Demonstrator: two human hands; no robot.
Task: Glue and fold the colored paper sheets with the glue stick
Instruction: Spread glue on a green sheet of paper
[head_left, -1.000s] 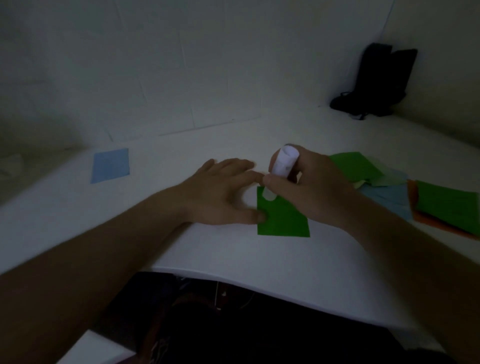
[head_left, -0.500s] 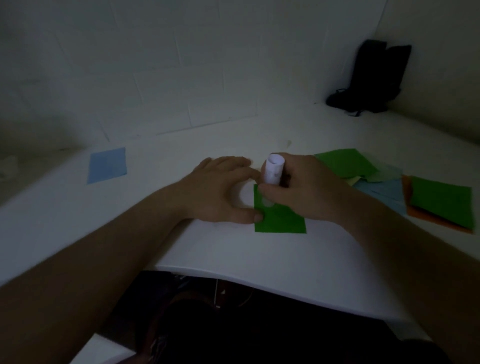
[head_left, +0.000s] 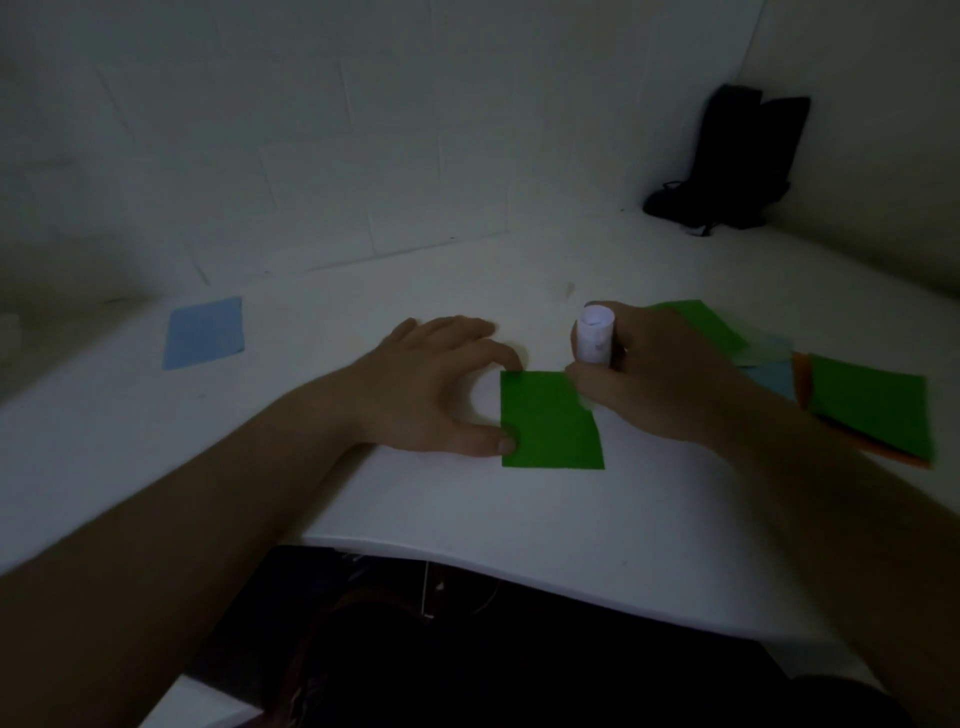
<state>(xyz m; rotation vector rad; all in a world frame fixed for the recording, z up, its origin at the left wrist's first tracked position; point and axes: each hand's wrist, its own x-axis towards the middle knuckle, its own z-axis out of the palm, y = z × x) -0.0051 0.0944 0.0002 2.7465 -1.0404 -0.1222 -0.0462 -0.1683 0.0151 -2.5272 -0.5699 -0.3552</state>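
A small green paper sheet lies flat on the white table in front of me. My left hand rests to its left, with thumb and forefinger tips pressing on the sheet's left edge. My right hand grips a white glue stick, held upright at the sheet's far right corner. The stick's lower end is hidden behind my fingers.
A light blue sheet lies alone at the far left. A loose pile of green, light blue and orange sheets lies to the right. A black bag stands in the far right corner. The table's near edge curves just in front of me.
My right hand has carried the glue stick from the sheet's left part to its far right corner, uncovering most of the green sheet. The left hand stays on the left edge.
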